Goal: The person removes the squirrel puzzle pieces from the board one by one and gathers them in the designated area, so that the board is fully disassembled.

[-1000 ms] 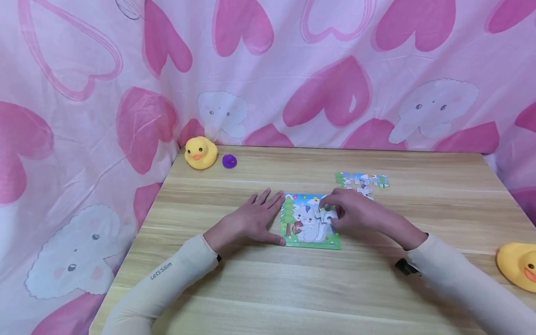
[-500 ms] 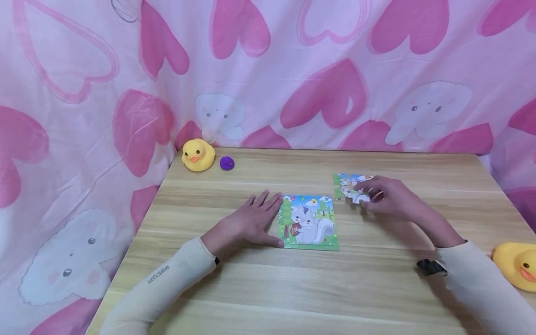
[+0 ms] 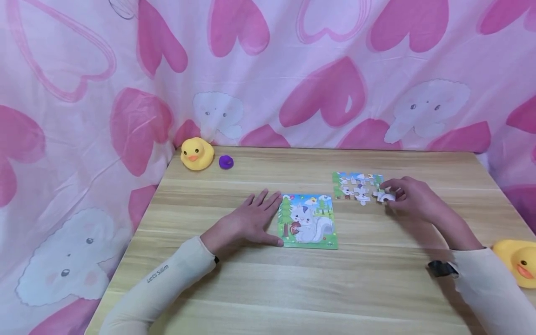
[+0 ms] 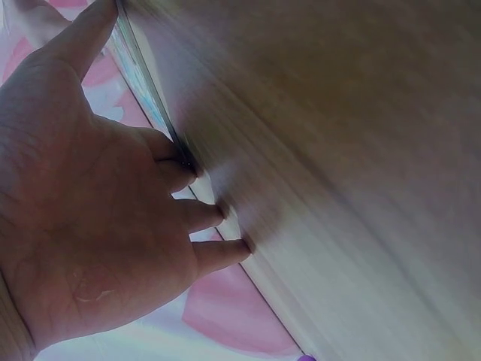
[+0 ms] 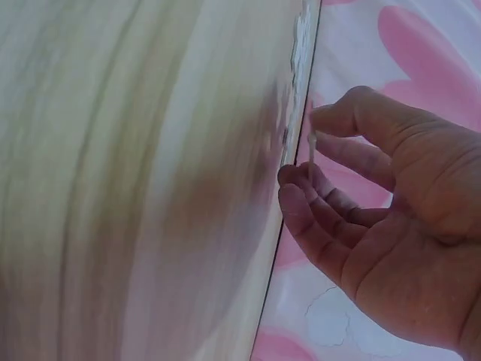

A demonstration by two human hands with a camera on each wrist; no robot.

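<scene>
My left hand (image 3: 256,221) lies with fingers spread on the wooden table, its fingertips and thumb at the left edge of a squirrel picture board (image 3: 307,221). In the left wrist view the left hand (image 4: 113,203) has its fingers stretched out to the tabletop. Beyond the board to the right is a partly joined jigsaw puzzle (image 3: 353,186) with the same squirrel scene. At its lower right, my right hand (image 3: 418,200) pinches a jigsaw piece (image 3: 384,197) showing white tail. The right wrist view shows that piece (image 5: 313,154) edge-on between thumb and fingers.
A yellow rubber duck (image 3: 197,154) and a small purple duck (image 3: 226,162) sit at the table's back left corner. Another yellow duck (image 3: 517,264) stands at the right edge. A pink heart-patterned curtain (image 3: 259,74) hangs behind the table (image 3: 268,288).
My right hand has carried the jigsaw piece from over the picture board to the loose puzzle, then along to its right end. The left hand has stayed at the board's edge.
</scene>
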